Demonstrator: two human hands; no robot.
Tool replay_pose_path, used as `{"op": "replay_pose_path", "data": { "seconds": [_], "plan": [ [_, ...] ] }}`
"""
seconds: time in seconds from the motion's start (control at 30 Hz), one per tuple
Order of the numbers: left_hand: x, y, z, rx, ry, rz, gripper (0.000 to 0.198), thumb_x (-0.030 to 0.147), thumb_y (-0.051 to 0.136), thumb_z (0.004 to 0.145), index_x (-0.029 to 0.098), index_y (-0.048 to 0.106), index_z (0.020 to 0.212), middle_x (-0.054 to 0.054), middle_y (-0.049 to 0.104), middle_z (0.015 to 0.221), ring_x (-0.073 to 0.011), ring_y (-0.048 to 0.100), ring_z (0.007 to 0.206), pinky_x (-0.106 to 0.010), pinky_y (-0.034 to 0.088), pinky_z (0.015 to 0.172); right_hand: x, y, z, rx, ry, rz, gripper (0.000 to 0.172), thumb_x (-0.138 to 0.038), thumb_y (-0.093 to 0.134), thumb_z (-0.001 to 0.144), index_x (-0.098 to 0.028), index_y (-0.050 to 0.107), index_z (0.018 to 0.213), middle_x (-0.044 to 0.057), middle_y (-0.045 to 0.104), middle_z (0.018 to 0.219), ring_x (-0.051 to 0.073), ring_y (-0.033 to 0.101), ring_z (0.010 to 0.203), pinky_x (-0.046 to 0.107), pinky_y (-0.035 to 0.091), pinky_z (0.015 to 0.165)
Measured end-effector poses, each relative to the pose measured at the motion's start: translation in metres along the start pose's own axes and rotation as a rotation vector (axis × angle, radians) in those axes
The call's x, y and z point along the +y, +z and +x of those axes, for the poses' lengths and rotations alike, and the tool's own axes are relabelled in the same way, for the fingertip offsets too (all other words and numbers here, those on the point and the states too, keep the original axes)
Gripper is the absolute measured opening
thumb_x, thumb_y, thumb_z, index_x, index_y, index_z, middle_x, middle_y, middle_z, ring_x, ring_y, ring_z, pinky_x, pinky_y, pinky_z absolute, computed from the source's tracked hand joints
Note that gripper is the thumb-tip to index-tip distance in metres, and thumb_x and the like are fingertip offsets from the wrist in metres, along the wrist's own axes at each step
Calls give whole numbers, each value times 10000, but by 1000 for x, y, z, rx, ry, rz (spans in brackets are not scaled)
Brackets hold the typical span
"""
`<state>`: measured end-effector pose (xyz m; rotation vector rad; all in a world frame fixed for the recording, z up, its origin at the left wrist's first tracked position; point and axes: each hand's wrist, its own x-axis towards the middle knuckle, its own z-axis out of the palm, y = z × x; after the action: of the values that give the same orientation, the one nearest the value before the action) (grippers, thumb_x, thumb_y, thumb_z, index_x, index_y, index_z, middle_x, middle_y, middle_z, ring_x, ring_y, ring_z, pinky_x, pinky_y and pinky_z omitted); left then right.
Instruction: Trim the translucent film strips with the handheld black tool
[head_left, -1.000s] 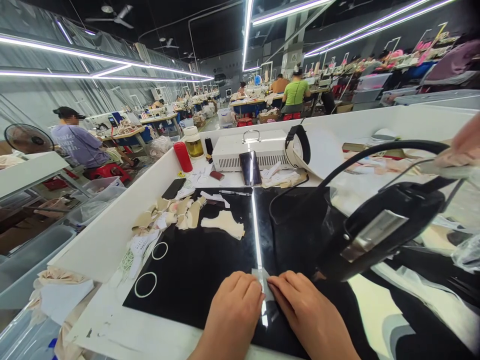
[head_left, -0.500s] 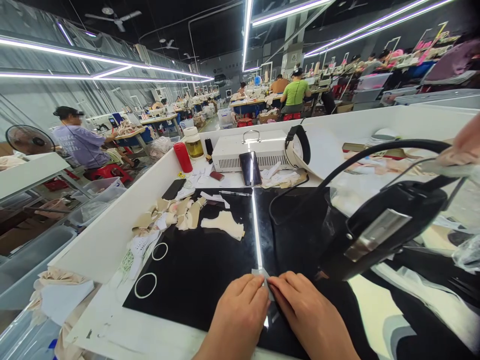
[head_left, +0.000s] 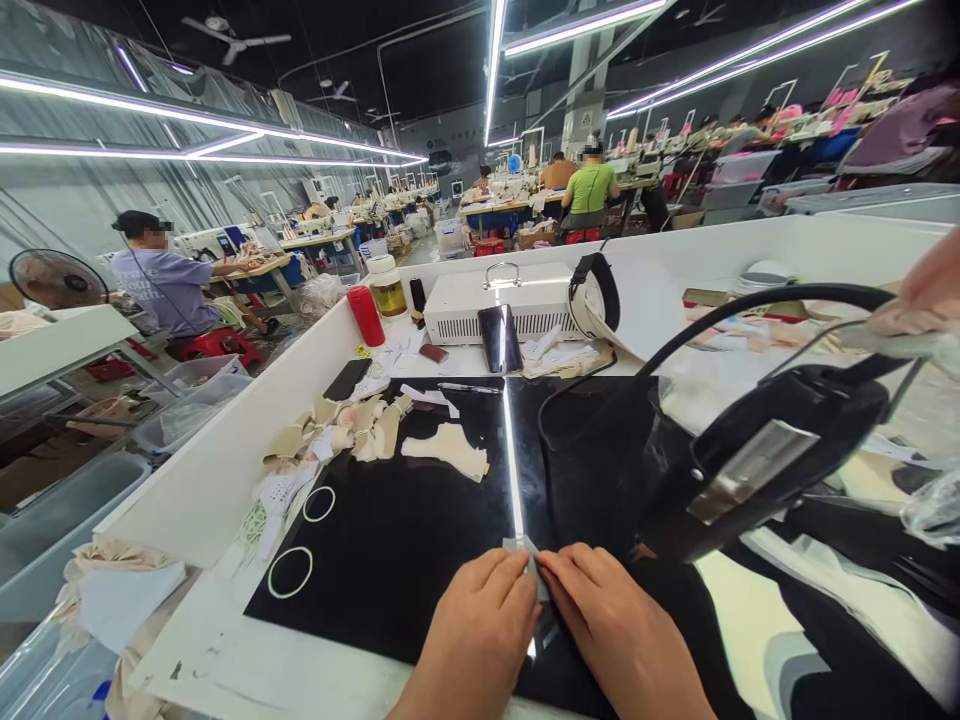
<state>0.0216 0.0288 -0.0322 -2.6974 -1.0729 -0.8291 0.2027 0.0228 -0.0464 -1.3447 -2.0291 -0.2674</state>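
Both hands meet low in the middle of the view, over a glossy black board (head_left: 375, 560). A small grey, translucent piece of sheet (head_left: 519, 545) lies between them, mostly covered by my fingers. My left hand (head_left: 484, 615) pinches its left side, fingers closed. From the other side my right hand (head_left: 600, 610) has thumb and fingertips pressed together on the same piece. Ahead of the hands, a cream fabric cutout (head_left: 446, 450) rests flat on the board. Two white rings (head_left: 290, 572) are at the board's left.
A black device with a thick cable (head_left: 765, 460) stands at right, near another person's hand (head_left: 934, 285). Behind the board are a phone (head_left: 500, 338), a white metal box (head_left: 457, 305), a red can (head_left: 365, 315) and a jar (head_left: 386, 285). Fabric scraps (head_left: 375, 425) lie left.
My hands and the grey piece stay nearly in place. The view has shifted very slightly. In the background, the person in purple at left has shifted posture a little.
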Motion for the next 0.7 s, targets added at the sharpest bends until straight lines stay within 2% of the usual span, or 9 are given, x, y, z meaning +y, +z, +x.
{"op": "replay_pose_path", "data": {
  "seconds": [0.27, 0.4, 0.53, 0.63, 0.7],
  "plan": [
    [2, -4, 4, -4, -13, -19, 324, 218, 359, 1116, 122, 662, 1181, -75, 766, 1182, -236, 738, 1083, -378, 640, 932, 0, 0, 2, 14, -36, -44, 445, -265, 265, 1134, -189, 672, 970, 26, 659, 731, 185, 642, 611, 321, 486, 530],
    [1, -5, 2, -54, -58, -67, 258, 256, 440, 1100, 145, 647, 1206, -71, 750, 1234, -255, 721, 1122, -408, 637, 953, 1, -6, 3, 36, -71, -73, 471, -220, 228, 1132, -148, 687, 1051, 80, 727, 860, 196, 693, 705, 332, 540, 611],
    [0, -5, 0, -93, -93, -117, 192, 259, 534, 1068, 162, 643, 1194, -67, 735, 1279, -266, 707, 1160, -425, 629, 980, 10, -31, -2, 77, -166, -92, 414, -168, 293, 1116, -128, 705, 1115, 109, 769, 998, 212, 727, 864, 341, 566, 802],
    [1, -6, -1, -89, -99, -135, 172, 278, 580, 1054, 169, 645, 1170, -57, 734, 1285, -266, 705, 1162, -426, 629, 980, 19, -57, -11, 104, -208, 29, 314, -207, 402, 1097, -184, 706, 1171, 61, 783, 1023, 207, 726, 892, 338, 551, 830],
    [2, -6, -1, -84, -97, -146, 175, 302, 599, 1050, 176, 646, 1162, -47, 737, 1282, -262, 706, 1158, -419, 628, 976, 26, -69, -18, 193, -34, 112, 225, -221, 530, 1048, -258, 708, 1181, 32, 770, 1018, 235, 711, 897, 394, 531, 848]
  ]
}}
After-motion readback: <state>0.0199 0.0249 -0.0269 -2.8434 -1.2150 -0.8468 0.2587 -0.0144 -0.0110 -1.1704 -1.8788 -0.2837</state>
